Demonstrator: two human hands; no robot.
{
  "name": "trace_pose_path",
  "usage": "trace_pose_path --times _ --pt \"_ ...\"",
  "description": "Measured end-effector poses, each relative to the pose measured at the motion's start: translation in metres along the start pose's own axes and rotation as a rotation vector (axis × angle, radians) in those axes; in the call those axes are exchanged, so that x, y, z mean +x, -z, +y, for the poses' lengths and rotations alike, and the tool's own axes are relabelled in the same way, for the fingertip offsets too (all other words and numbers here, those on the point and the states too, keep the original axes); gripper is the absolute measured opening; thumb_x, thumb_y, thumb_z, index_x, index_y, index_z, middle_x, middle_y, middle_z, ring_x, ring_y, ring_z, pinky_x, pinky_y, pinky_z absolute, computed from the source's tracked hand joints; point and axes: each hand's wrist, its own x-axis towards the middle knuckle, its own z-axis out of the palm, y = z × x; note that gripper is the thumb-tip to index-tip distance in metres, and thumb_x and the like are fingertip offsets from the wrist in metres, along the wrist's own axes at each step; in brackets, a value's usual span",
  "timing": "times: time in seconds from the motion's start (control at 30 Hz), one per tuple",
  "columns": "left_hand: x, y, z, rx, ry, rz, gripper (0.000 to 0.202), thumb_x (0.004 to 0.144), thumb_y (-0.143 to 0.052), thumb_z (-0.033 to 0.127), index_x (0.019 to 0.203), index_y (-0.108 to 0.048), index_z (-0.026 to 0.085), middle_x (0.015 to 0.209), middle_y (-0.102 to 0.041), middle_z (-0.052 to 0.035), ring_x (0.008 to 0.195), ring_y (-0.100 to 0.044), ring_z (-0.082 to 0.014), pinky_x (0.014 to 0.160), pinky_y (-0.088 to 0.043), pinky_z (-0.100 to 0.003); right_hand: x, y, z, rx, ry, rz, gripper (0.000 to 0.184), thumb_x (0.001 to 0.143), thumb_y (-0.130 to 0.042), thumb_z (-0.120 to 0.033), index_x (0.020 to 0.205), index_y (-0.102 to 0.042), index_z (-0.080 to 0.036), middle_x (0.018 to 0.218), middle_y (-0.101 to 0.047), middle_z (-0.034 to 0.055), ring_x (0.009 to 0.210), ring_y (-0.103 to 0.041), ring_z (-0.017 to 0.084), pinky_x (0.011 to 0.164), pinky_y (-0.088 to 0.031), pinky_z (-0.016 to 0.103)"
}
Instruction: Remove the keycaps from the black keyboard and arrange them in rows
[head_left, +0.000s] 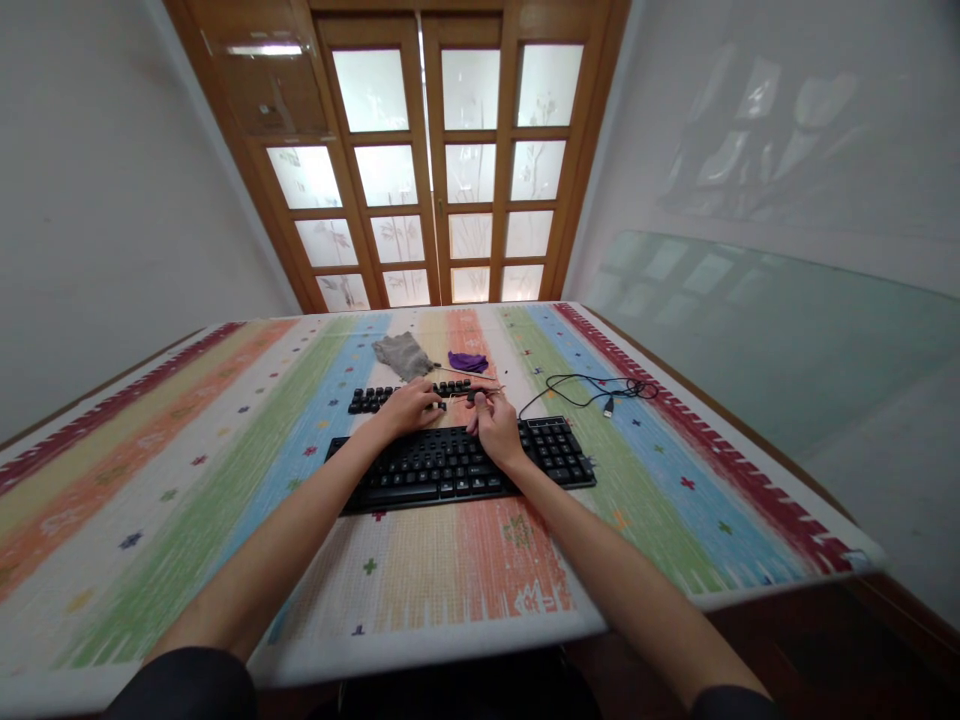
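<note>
On the striped tablecloth, the black keyboard lay toward the near edge, likely for easy reach. The right hand pinched a small dark thing; the left hand's grip I couldn't tell.

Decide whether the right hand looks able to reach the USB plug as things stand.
Probably yes: only tablecloth and the thin black cable show between the right hand and the USB plug. That hand seems to pinch a small dark object, though, so it might have to set that down first.
</note>
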Motion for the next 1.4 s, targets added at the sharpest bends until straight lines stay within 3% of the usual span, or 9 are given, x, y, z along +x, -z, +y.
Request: trace_pose_path --times 0.97,1.4 --pt "0.0009 -0.0036 -0.0068 0.12 -0.033 0.057 0.018 0.085 -0.056 0.024 0.078 -0.069 0.015 0.083 -0.056 -0.0102 0.086 -0.048 -0.0242 0.079 -0.048 -0.038 -0.0013 -0.0003 -0.0014 0.025 -0.026 -0.011 0.047 0.09 -0.047 -0.061 0.103 -0.055 -0.017 0.079 -0.061 0.003 0.038 -0.055 0.009 0.037 -0.043 0.021" --pt "0.0017 -0.0011 -0.0048 0.119 -0.053 0.06 0.017 0.084 -0.057 0.021 0.095 -0.069 0.016 0.089 -0.057 -0.0091 0.088 -0.048 -0.0233 0.081 -0.047 -0.036 -0.0018 -0.0008 -0.0027 0.035 -0.026 -0.005 0.047 0.089 -0.048 -0.061 0.103 -0.055 -0.016 0.079 -0.06 0.002 0.039 -0.055 0.008 0.038 -0.043 0.021"
